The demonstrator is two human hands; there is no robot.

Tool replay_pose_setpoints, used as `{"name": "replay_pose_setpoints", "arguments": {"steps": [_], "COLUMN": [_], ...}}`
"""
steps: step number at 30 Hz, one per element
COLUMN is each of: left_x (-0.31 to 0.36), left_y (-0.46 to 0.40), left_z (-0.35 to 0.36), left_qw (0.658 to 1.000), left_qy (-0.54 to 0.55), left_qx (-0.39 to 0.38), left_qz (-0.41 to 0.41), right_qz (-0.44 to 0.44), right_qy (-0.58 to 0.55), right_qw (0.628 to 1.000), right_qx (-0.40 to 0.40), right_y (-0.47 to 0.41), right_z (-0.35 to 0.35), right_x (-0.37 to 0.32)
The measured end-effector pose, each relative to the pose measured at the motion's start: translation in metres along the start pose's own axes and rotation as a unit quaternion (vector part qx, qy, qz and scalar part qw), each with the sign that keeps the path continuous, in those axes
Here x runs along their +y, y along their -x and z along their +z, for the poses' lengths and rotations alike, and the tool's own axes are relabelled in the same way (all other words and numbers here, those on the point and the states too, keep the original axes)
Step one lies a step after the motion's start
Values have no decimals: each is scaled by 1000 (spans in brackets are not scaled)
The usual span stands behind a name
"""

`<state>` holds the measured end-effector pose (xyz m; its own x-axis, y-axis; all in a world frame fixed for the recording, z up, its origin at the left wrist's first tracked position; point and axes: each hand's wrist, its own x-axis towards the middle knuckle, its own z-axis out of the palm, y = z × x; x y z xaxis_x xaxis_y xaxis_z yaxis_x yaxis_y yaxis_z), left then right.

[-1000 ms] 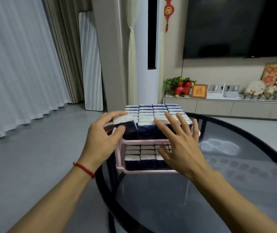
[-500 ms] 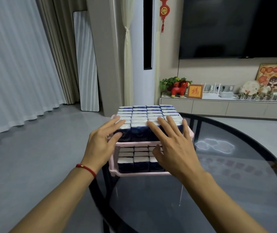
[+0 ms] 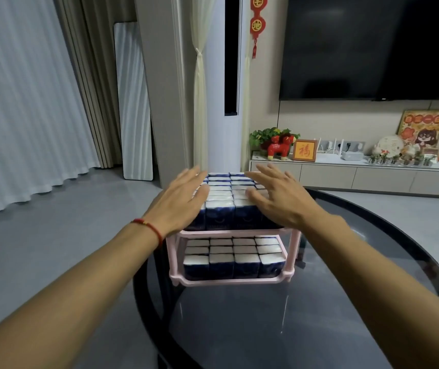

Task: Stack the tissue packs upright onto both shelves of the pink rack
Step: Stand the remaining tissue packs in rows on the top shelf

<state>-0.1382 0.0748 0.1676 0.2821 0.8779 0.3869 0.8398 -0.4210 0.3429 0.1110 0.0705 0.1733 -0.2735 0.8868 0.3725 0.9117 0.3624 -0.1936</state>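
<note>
Here, both hands, left (image 3: 183, 198) and right (image 3: 279, 198), lie flat with straight fingers, holding nothing, on the upright packs (image 3: 219, 198) filling both shelves of the rack (image 3: 294, 246) near the worktop's (image 3: 346, 302) far-left edge.

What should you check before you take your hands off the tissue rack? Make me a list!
1. Top shelf tissue packs upright, full rows: ok.
2. Bottom shelf packs upright, front row full: ok; back rows: cannot tell.
3. Left hand flat, gripping nothing: ok.
4. Right hand flat, gripping nothing: ok.
5. Pink rack fully on the glass table: cannot tell; its left side is close to the rim.
</note>
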Motion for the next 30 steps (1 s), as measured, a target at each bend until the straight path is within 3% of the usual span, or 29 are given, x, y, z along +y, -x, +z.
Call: {"name": "replay_pose_setpoints", "arguments": {"steps": [4,6,11,14,19,30], "left_x": [9,8,-6,-5,-6,3], "left_y": [-46,-57,-57,-59,-63,-60], "left_z": [-2,2,5,9,6,0], "left_qw": [990,983,979,980,973,972], "left_qy": [7,11,-46,-19,-25,-35], "left_qx": [-120,-151,-179,-173,-199,-207], "left_qz": [-74,-106,-87,-94,-117,-107], "right_qz": [49,62,43,40,39,32], "right_qy": [-12,-10,-38,-20,-20,-79], "right_qw": [990,985,986,988,981,986], "right_qx": [-134,-159,-159,-146,-189,-146], "right_y": [-28,-31,-28,-40,-51,-52], "right_z": [3,5,-4,-9,-3,2], "right_x": [6,3,5,7,-3,10]}}
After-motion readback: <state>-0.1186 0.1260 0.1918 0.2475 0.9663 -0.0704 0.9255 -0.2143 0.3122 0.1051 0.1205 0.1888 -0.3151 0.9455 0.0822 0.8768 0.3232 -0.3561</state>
